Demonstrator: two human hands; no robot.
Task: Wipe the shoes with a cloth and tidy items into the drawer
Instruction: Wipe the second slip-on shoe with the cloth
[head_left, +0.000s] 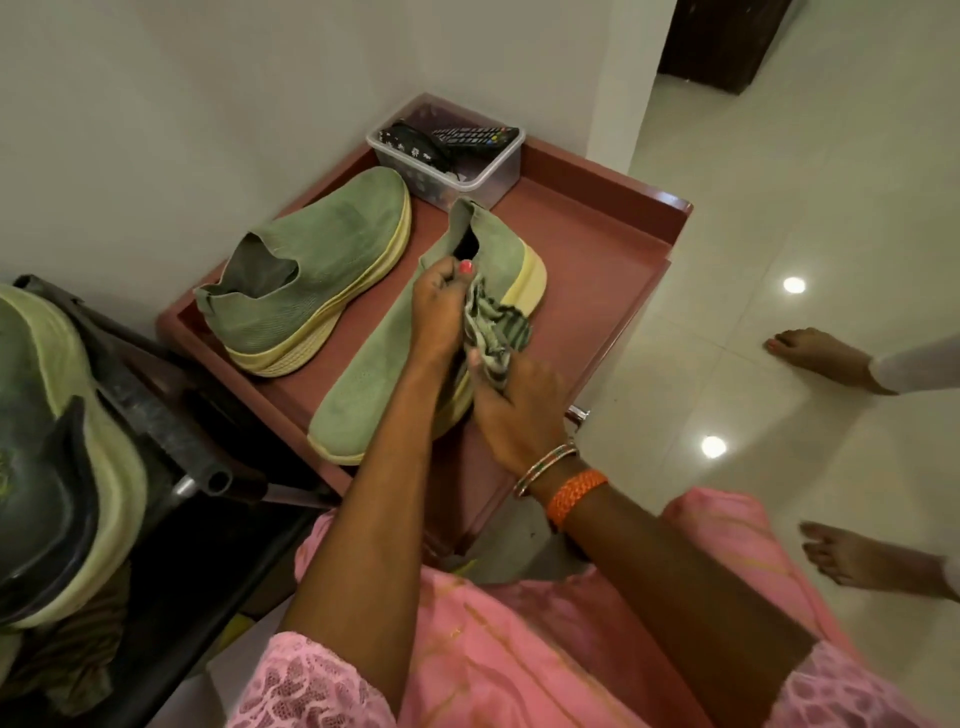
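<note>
Landmark: box (470, 171), clear plastic, at the far corner of the reddish surface (597, 270); it holds 1 remote (475, 136) and dark patterned items.
Near shoe (395, 353): green knit, pale yellow sole, lying on the surface just in front of the box, heel opening toward the box, toe toward the person, tipped partly onto its side.
Far shoe (311, 270): same type, upright on its sole, left of the box and beside the near shoe, apart from both hands.
Cloth (496, 330): striped, bunched, pressed against the sole side of the near shoe, in front of the box.
Left hand (441, 306): grip clamped on the collar of the near shoe, thumb at the opening, steadying it.
Right hand (519, 410): grip clamped on the cloth, fingers curled round it, holding it to the shoe.
Step in hand: wiping the near shoe, by judgement at its side near the heel.
Done: cannot tell; neither shoe shows a clear clean or dirty state.
Left: finish the near shoe; the far shoe may need wiping too; tidy items into the drawer. A metal handle (576, 414) just beyond the right hand suggests a drawer below the surface; it appears closed.
</note>
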